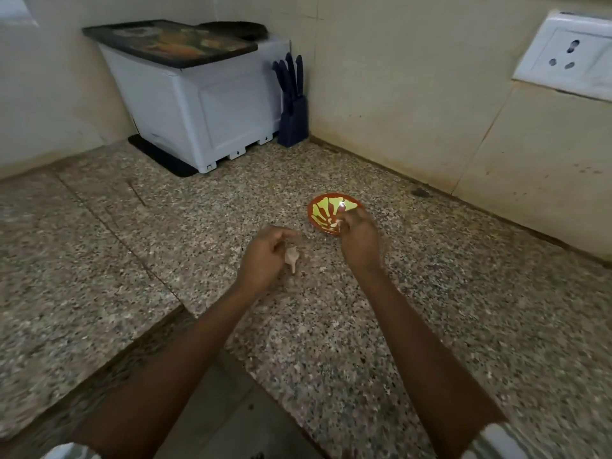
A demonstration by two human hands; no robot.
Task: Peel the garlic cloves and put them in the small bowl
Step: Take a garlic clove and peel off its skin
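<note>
1. Speckled grey granite desk (pixel 331 326) ran into a corner of cream tiled walls; a white plastic box (pixel 198 107) stood at the back with a dark patterned tray (pixel 169 41) lying on top; a navy knife block (pixel 293 117) stood just beside the box; a white wall socket (pixel 566 58) sat on the right wall.
2. Small round red bowl with a yellow-green pattern (pixel 323 208) rested on the desk near the right wall, well apart from the box.
3. Right hand (pixel 359 241) hung over the bowl's near rim; its fingertips pinched a pale peeled garlic clove (pixel 336 222) above the bowl's inside.
4. Left hand (pixel 265 256) hovered to the left of the bowl with its fingers curled; a pinkish unpeeled garlic clove with a pointed tip (pixel 292 259) showed right against the hand; blur hid whether the hand gripped it or it lay on the desk.
</note>
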